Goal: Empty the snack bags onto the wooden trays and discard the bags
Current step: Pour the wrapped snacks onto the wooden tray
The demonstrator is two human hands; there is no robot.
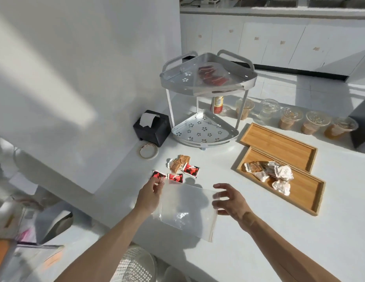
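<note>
My left hand (152, 191) pinches the far-left corner of an empty clear snack bag (185, 210), held just above the white tabletop (259, 241); my right hand (230, 200) hangs beside its right edge, grip wide. Just beyond the bag, red and tan snack packets (178, 168) lie loose. To the right, the near wooden tray (303, 192) holds wrapped snacks (271, 173); the far tray (279, 145) lies behind it.
</note>
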